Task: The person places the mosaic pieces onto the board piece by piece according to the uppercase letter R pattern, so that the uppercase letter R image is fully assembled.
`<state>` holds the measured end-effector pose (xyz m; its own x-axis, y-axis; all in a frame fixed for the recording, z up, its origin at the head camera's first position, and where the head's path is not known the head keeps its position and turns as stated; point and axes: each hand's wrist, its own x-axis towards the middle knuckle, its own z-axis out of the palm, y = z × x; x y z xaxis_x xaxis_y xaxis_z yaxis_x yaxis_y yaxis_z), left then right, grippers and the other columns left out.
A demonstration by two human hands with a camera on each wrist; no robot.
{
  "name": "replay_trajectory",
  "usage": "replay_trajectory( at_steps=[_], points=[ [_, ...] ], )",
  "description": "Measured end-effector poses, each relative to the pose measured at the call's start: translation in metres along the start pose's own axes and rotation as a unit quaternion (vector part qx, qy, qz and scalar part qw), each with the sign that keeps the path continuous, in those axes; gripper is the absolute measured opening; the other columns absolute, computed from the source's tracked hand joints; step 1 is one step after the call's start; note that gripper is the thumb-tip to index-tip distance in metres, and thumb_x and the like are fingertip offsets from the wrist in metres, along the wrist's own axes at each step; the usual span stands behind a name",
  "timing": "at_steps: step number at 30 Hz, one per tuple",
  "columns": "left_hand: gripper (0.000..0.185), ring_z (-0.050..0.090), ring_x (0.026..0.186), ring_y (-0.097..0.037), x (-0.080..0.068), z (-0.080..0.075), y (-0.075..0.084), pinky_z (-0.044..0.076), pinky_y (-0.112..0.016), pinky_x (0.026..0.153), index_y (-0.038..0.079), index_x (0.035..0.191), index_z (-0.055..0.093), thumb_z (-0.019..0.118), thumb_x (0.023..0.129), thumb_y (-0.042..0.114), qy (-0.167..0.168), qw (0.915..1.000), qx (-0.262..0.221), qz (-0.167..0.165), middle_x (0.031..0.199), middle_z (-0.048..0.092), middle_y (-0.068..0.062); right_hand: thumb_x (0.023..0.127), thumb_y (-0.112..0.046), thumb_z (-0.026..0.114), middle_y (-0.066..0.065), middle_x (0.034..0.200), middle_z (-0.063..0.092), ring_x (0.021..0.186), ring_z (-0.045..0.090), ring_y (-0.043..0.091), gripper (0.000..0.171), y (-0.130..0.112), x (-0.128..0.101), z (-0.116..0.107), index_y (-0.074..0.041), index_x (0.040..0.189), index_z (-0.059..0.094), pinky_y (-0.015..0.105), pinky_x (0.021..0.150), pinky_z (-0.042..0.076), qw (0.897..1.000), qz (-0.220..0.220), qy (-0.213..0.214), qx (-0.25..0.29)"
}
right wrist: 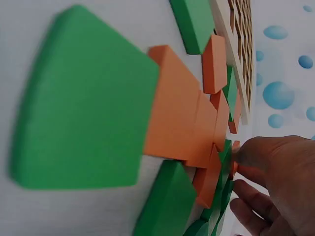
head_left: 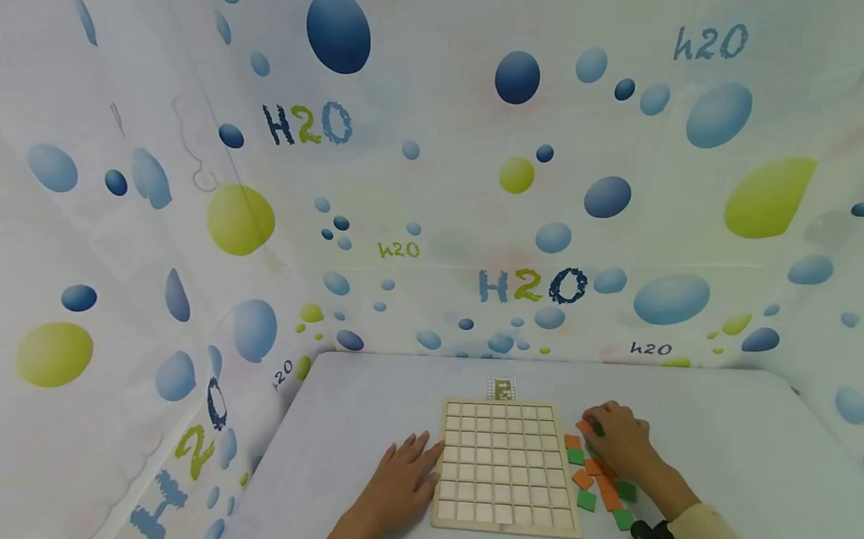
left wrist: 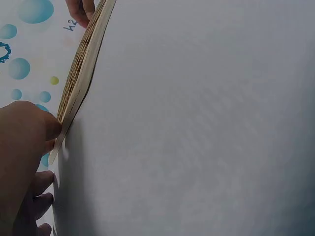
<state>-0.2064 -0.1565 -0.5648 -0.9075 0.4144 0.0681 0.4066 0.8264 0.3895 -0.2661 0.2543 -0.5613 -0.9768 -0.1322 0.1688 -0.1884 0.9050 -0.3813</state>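
A wooden grid board (head_left: 505, 528) of square cells, all bare, lies flat on the white table. My left hand (head_left: 397, 481) rests on the table at its left side, fingers spread, fingertips right at the frame. In the left wrist view the thumb touches the board's edge (left wrist: 78, 93). To the right of the board my right hand (head_left: 622, 440) pinches an orange square tile (head_left: 584, 426) between thumb and fingers. A dark green tile (head_left: 599, 429) shows under those fingers. Loose orange tiles (head_left: 608, 494) and green tiles (head_left: 586, 500) lie scattered below the hand.
A small printed card (head_left: 502, 388) with a coloured grid pattern lies just beyond the board's far edge. Around the table hangs a white curtain (head_left: 435, 189) with blue and green dots. A black wrist device (head_left: 653, 537) sits at the right sleeve.
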Motion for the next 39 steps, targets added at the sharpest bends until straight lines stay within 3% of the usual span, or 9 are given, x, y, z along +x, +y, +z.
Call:
replay_trajectory(
  at_steps=[6, 11, 19, 31, 39],
  points=[
    [0.052, 0.037, 0.154, -0.042, 0.001, 0.001, 0.001, 0.029, -0.069, 0.121, 0.022, 0.160, 0.049, 0.049, 0.110, 0.038, -0.002, 1.0000, 0.002, 0.000, 0.167, 0.042, -0.016, 0.096, -0.009, 0.074, 0.017, 0.110, 0.063, 0.098, 0.062, 0.036, 0.026, -0.001, 0.012, -0.003, -0.006, 0.121, 0.073, 0.057, 0.073, 0.049, 0.999, -0.029, -0.003, 0.013],
    [0.052, 0.038, 0.154, -0.041, 0.003, 0.002, 0.004, 0.032, -0.066, 0.122, 0.022, 0.160, 0.049, 0.050, 0.110, 0.037, 0.000, 1.0000, 0.003, 0.003, 0.166, 0.042, -0.015, 0.096, -0.012, 0.074, 0.017, 0.106, 0.061, 0.091, 0.059, 0.031, 0.025, 0.010, 0.019, 0.001, -0.003, 0.119, 0.069, 0.045, 0.063, 0.050, 0.998, -0.035, 0.013, 0.051],
    [0.051, 0.043, 0.150, -0.044, 0.005, 0.005, 0.008, 0.038, -0.066, 0.118, 0.019, 0.156, 0.053, 0.053, 0.107, 0.033, 0.026, 0.9993, 0.023, 0.012, 0.162, 0.048, -0.018, 0.098, -0.018, 0.072, 0.021, 0.110, 0.061, 0.099, 0.060, 0.040, 0.024, 0.018, 0.021, 0.010, -0.003, 0.115, 0.067, 0.058, 0.071, 0.050, 0.998, 0.010, 0.017, 0.059],
    [0.053, 0.039, 0.154, -0.041, 0.000, 0.000, 0.005, 0.035, -0.064, 0.121, 0.022, 0.158, 0.051, 0.053, 0.107, 0.037, 0.002, 0.9997, 0.023, -0.013, 0.165, 0.044, -0.015, 0.100, -0.008, 0.067, 0.025, 0.114, 0.063, 0.104, 0.061, 0.044, 0.018, 0.000, 0.030, 0.021, 0.001, 0.116, 0.070, 0.061, 0.078, 0.053, 0.993, -0.014, 0.024, 0.117],
    [0.053, 0.039, 0.154, -0.039, 0.001, 0.002, 0.001, 0.035, -0.064, 0.121, 0.023, 0.158, 0.051, 0.053, 0.107, 0.039, 0.004, 0.9998, 0.013, -0.011, 0.165, 0.045, -0.013, 0.099, -0.003, 0.064, 0.025, 0.110, 0.061, 0.097, 0.060, 0.037, 0.022, -0.007, 0.039, 0.025, 0.007, 0.118, 0.068, 0.058, 0.084, 0.052, 0.989, -0.014, 0.015, 0.147]
  ],
)
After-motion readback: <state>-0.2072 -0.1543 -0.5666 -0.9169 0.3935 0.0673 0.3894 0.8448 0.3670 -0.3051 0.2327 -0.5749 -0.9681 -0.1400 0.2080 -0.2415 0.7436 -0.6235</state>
